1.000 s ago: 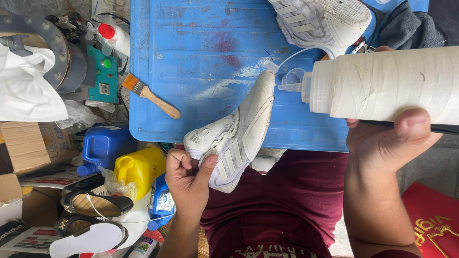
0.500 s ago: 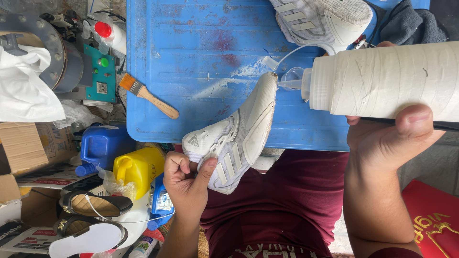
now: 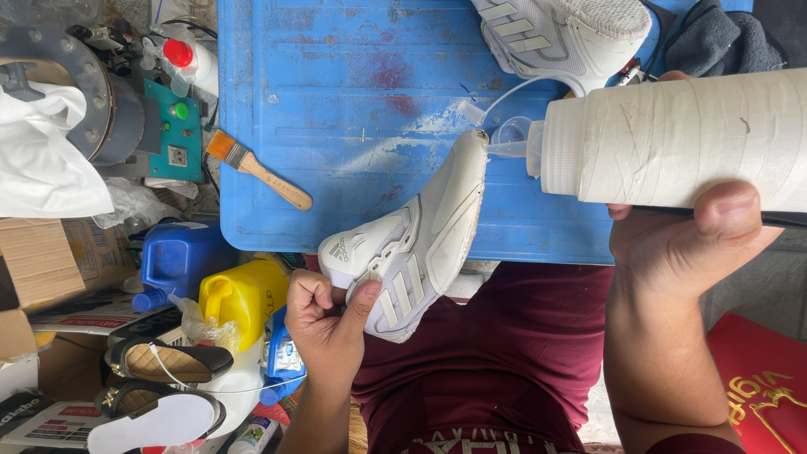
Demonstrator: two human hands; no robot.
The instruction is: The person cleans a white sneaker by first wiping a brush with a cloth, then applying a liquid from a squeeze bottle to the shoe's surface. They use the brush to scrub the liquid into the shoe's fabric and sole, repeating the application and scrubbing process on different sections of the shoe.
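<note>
Left hand (image 3: 324, 324) pinches the white striped sneaker (image 3: 412, 244) by its heel, toe toward the right hand's (image 3: 681, 244) gripped tape-wrapped white squeeze bottle (image 3: 672, 139).

Single head view, close, straight down over blue tray (image 3: 336, 101).

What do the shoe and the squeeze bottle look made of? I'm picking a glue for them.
White shoe: apparently smooth matte synthetic leather with mesh panels. Squeeze bottle: likely soft plastic, wrapped in pale tape, judging by overlapping bands and wrinkles; its nozzle looks translucent.
</note>
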